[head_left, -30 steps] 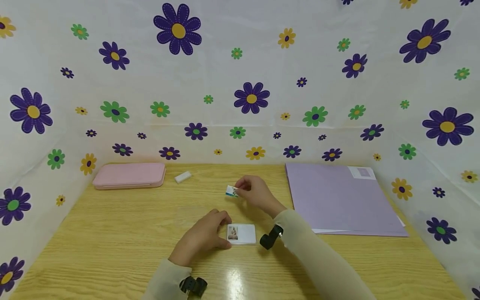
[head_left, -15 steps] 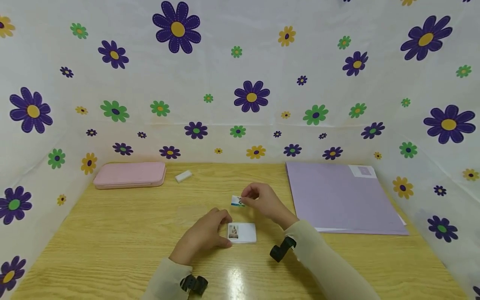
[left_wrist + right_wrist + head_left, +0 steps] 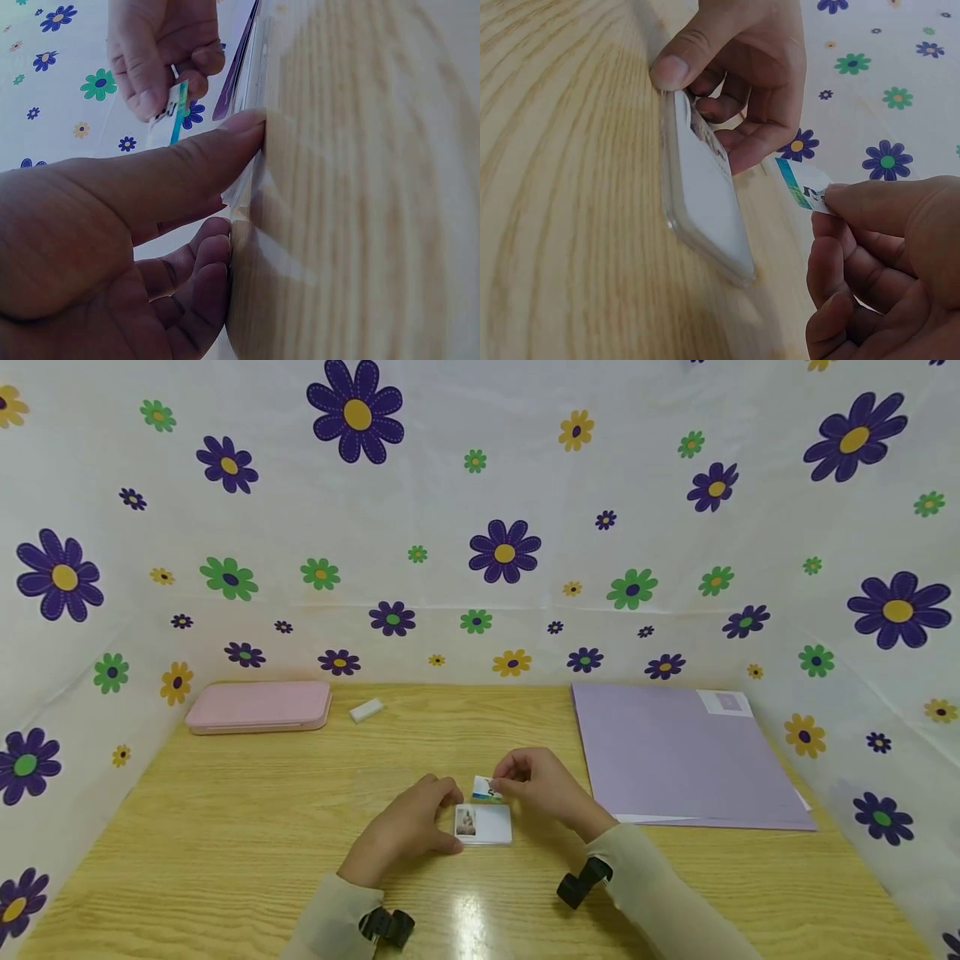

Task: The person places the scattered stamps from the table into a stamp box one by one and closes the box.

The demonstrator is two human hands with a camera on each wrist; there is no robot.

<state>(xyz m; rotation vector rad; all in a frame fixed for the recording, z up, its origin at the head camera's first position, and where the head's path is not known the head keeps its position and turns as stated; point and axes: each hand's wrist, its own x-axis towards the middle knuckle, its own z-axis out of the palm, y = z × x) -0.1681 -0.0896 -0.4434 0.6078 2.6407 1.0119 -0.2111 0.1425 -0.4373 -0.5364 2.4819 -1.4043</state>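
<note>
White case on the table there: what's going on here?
Someone's left hand grips the left end of the flat white case, which lies on the wooden table and bears a small picture. The right hand pinches a small printed piece beyond the case's far edge, apart from it.

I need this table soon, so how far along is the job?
Done: a small picture lies at the left end of the white-topped slab, in the head view. In hand: the right hand pinches a blue-edged piece, clear of the slab, while the left hand holds the slab. Left, probably: laying that piece on the slab's bare right part.
</note>
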